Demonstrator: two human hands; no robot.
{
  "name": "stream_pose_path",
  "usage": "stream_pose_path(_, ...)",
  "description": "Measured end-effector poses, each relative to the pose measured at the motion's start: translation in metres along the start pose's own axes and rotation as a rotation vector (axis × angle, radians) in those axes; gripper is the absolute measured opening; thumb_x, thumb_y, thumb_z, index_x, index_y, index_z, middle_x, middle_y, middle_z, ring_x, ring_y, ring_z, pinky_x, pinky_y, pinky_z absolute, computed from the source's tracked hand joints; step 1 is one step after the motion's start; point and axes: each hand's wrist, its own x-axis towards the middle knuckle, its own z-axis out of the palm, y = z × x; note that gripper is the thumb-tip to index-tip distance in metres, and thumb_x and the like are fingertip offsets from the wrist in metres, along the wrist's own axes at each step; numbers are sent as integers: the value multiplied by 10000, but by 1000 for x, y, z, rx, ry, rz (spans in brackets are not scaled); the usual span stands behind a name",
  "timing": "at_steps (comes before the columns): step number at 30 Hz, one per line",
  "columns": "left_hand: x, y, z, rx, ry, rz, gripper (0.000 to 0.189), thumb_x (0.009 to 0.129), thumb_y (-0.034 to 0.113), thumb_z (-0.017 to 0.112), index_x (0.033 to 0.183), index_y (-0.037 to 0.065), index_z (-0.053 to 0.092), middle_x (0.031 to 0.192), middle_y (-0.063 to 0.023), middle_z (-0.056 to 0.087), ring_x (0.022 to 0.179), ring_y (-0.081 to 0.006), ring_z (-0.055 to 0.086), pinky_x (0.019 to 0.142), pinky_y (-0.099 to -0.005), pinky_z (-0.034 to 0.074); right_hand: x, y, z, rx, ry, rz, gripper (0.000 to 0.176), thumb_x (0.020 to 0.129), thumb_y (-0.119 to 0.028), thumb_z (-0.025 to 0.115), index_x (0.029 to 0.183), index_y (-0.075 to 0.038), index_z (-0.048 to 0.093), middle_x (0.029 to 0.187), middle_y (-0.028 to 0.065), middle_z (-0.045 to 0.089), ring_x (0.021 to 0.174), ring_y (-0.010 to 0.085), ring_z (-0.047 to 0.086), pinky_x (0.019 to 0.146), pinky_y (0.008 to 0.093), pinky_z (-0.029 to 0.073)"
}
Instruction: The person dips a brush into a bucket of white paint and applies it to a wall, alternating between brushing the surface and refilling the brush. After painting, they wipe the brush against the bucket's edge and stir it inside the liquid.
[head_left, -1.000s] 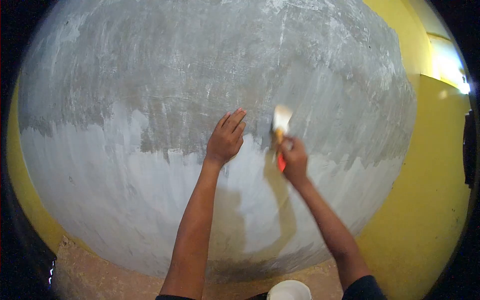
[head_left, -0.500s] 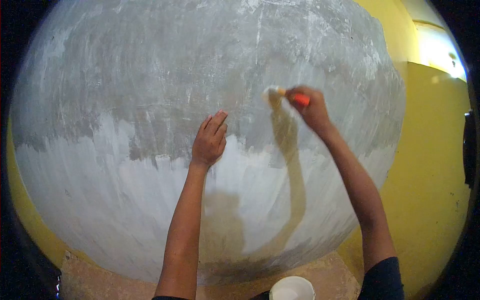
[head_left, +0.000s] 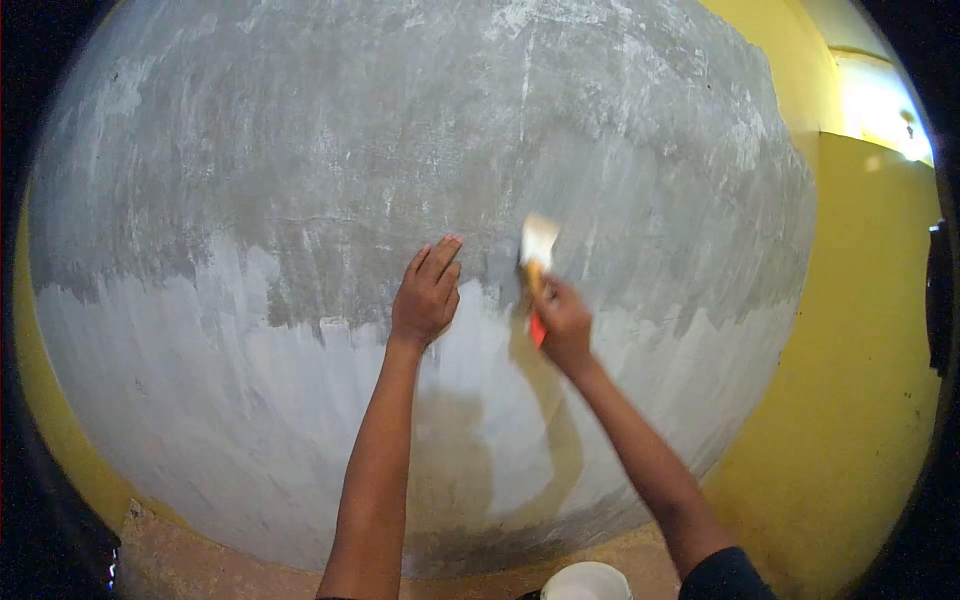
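Observation:
My right hand (head_left: 565, 325) is wrapped round the orange-red handle of a paintbrush (head_left: 540, 240). Its pale, white-loaded bristles point up and lie close against the wall (head_left: 350, 120). To the left, my left hand (head_left: 425, 295) rests flat on the wall with its fingers stretched upward, holding nothing. Both hands are near the ragged border between the bare grey upper surface and the whitish coated lower part. A fresh damp-looking patch shows above the brush.
A white bucket (head_left: 586, 582) stands low in front of me, cut off by the frame's bottom edge. Brown floor (head_left: 200, 555) runs along the foot of the wall. A yellow wall (head_left: 860, 400) adjoins on the right, with a bright opening (head_left: 880, 105) above it.
My right hand has come down and left with the paintbrush, which has turned from pointing left to pointing up. My left hand stays at about the same place.

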Motion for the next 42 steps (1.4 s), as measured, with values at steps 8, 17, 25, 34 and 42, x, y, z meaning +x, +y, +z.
stream_pose_path(8,-2,1,2,-2,-8,6,209,902,67,524,1092,12,590,1467,-122,502,1418,-267,428,1174,-454,321,-77,-70,-44,295,-383,-10,332,766,-92,745,1092,-107,685,1168,157,668,951,283,701,713,361,589)
stream_pose_path(17,0,1,2,15,-7,-12,196,912,55,525,1092,14,591,1469,-114,504,1418,-254,429,1171,-449,327,112,128,-84,365,-81,146,162,795,-81,733,956,-63,732,972,140,734,906,306,712,809,384,550)
stream_pose_path(25,-1,2,1,22,0,-8,165,926,61,530,1069,15,598,1474,-107,507,1404,-249,450,1174,-438,327,152,116,-82,33,224,-5,219,798,-75,694,1014,-102,721,926,118,698,824,315,691,704,408,543)
stream_pose_path(34,-2,0,2,-22,3,-7,172,896,35,523,1063,30,566,1478,-124,497,1423,-279,425,1177,-464,312,-57,-56,-36,208,-130,173,231,765,-61,726,992,-77,692,965,143,690,843,309,691,695,398,563)
stream_pose_path(42,-5,-1,3,-42,2,-21,237,911,70,513,1143,42,549,1497,-132,467,1434,-302,404,1185,-516,279,-26,-59,-74,516,-474,96,234,801,-73,708,1034,-80,700,996,108,699,868,304,696,734,382,562)
